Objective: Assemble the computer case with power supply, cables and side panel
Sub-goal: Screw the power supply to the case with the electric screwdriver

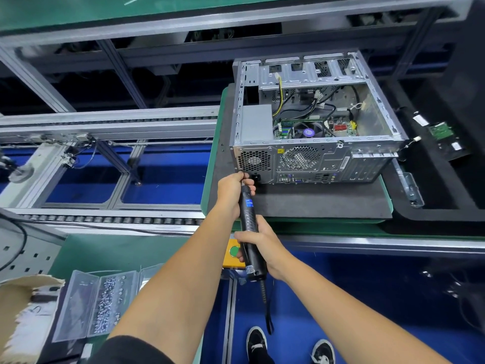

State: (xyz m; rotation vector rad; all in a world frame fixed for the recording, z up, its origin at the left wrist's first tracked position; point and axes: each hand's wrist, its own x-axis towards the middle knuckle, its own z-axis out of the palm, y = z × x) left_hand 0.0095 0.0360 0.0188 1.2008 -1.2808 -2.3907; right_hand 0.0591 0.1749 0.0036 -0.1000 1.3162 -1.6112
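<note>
both my hands clamp the black electric screwdriver (pixel 248 219), right hand (pixel 258 241) on its handle, left hand (pixel 232 191) near its tip, its long axis aimed away from me at the open computer case (pixel 315 119)'s rear lower-left corner on the dark foam mat (pixel 315 200), screw tray (pixel 102 303) at left, bit hidden by my fingers.

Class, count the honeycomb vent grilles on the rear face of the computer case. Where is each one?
2. One grille sits at the left end of the computer case rear, just above the left hand; the other grille is right of it, beside a yellow warning label.
</note>
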